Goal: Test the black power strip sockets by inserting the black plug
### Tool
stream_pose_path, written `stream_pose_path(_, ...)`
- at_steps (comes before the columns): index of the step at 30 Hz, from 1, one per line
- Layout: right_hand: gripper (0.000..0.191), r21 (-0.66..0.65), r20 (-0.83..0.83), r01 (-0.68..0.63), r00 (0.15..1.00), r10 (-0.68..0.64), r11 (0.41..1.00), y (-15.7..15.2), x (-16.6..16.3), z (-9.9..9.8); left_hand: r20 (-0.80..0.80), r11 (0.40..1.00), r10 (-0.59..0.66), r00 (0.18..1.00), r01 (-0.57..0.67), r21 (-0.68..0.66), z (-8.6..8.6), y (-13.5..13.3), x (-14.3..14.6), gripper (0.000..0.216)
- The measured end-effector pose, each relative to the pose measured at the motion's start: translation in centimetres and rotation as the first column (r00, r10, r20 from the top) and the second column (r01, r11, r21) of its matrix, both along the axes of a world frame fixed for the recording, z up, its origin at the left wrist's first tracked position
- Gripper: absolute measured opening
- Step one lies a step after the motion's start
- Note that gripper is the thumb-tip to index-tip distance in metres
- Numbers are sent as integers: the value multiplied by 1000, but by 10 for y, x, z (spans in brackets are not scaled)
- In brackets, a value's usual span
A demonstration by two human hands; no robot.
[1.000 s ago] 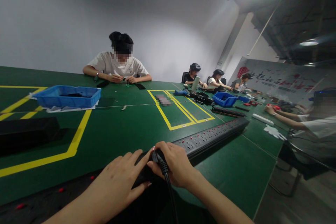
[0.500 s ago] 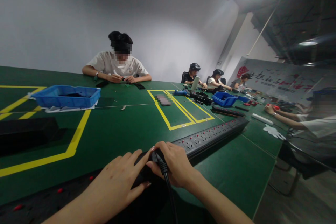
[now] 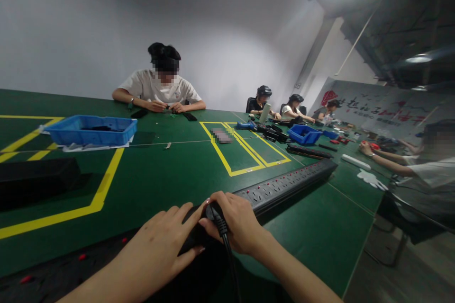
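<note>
A long black power strip with several sockets and red switches runs toward the far right. Near the lower left lies another stretch of black strip with red switches; my hands hide where the two meet, so I cannot tell if they are one piece. My left hand grips across the black body, thumb on the near side and fingers over the top. Pinched in my right hand is a black power plug, against the strip's top. Its cord hangs toward me. The plug's pins are hidden.
A blue tray with dark pieces and a black block sit at left. Yellow tape marks the green table. Farther right are a blue bin, dark tools, and a white glove. Several people sit around the table.
</note>
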State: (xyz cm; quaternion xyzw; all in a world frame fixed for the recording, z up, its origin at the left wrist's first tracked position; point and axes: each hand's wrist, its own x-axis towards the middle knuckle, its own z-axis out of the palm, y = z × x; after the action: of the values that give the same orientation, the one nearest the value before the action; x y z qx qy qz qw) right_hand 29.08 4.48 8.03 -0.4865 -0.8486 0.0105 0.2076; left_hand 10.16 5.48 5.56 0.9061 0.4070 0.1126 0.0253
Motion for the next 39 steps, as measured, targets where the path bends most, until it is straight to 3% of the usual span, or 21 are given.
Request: stream_pose_path(39,31,-3,-9,0,1000,0,1000,0,0,0,28,1000,9,1000,-9,-13,3,-1,-1,56)
